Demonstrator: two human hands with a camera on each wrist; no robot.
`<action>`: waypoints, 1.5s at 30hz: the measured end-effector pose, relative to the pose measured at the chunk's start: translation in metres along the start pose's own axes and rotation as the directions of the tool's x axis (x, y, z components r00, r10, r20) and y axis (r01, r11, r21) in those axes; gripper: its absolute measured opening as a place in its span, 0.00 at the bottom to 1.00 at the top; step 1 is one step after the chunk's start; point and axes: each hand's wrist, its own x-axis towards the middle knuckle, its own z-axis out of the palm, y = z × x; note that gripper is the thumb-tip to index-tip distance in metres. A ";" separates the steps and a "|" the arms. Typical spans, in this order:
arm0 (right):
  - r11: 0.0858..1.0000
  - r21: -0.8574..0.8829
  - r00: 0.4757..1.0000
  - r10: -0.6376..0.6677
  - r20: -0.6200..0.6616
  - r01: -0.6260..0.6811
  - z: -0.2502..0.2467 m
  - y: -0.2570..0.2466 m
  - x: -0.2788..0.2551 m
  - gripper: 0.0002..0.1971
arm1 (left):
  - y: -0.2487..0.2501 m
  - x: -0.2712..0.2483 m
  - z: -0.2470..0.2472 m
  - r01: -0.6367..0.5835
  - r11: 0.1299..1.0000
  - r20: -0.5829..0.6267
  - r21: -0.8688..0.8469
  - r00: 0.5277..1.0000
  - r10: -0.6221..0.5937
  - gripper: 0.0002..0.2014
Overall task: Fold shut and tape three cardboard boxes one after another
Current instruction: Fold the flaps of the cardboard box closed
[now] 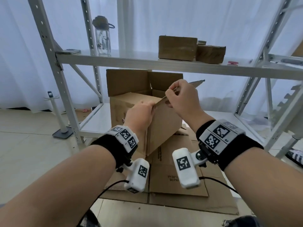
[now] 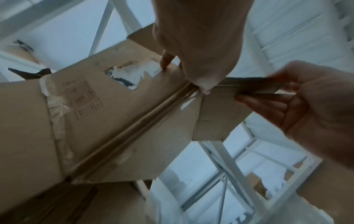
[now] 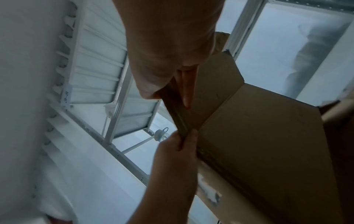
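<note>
An open brown cardboard box [image 1: 164, 123] stands on flattened cardboard at the foot of a shelf rack, its far flaps upright. A side flap [image 1: 196, 83] on the right is raised and seen edge-on. My left hand [image 1: 151, 106] pinches that flap's near end at the box's corner, thumb on the outside. Further along the same edge my right hand [image 1: 170, 95] pinches the flap between thumb and fingers. In the left wrist view the box [image 2: 114, 121] shows a torn label, with my left hand [image 2: 205, 89] at the corner. The right wrist view has my right hand [image 3: 184, 98] on the flap [image 3: 216, 84].
Flattened cardboard [image 1: 180, 182] covers the floor under and in front of the box. The metal shelf [image 1: 131, 60] just above it carries two closed small boxes [image 1: 177, 47] [image 1: 210, 54] and a water bottle [image 1: 103, 41]. A white stand [image 1: 60, 122] is on the floor to the left.
</note>
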 end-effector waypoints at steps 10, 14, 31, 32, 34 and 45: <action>0.946 -0.191 0.965 -0.254 0.059 0.260 -0.014 -0.048 0.024 0.28 | -0.023 0.015 -0.067 0.015 0.989 -0.245 -0.148 0.968 -0.051 0.14; 0.811 -0.488 0.939 -0.338 0.060 0.323 -0.016 -0.048 0.026 0.19 | -0.034 -0.003 -0.063 0.017 0.969 -0.161 -0.248 0.985 -0.059 0.13; 0.668 -0.698 0.964 -0.225 0.140 0.258 0.049 0.007 -0.001 0.15 | -0.128 -0.044 -0.027 0.333 0.900 -0.075 -0.280 0.928 -0.366 0.14; 0.672 -0.700 0.968 -0.213 0.131 0.242 0.050 0.008 -0.001 0.14 | -0.127 -0.041 -0.026 0.331 0.899 -0.090 -0.286 0.925 -0.369 0.14; 0.666 -0.709 0.970 -0.215 0.116 0.233 0.049 0.010 0.004 0.13 | -0.127 -0.032 -0.026 0.337 0.898 -0.083 -0.284 0.924 -0.373 0.14; 0.670 -0.705 0.970 -0.102 0.223 0.232 0.032 0.055 0.021 0.10 | -0.127 -0.013 -0.001 0.210 0.961 0.056 -0.180 0.978 -0.203 0.17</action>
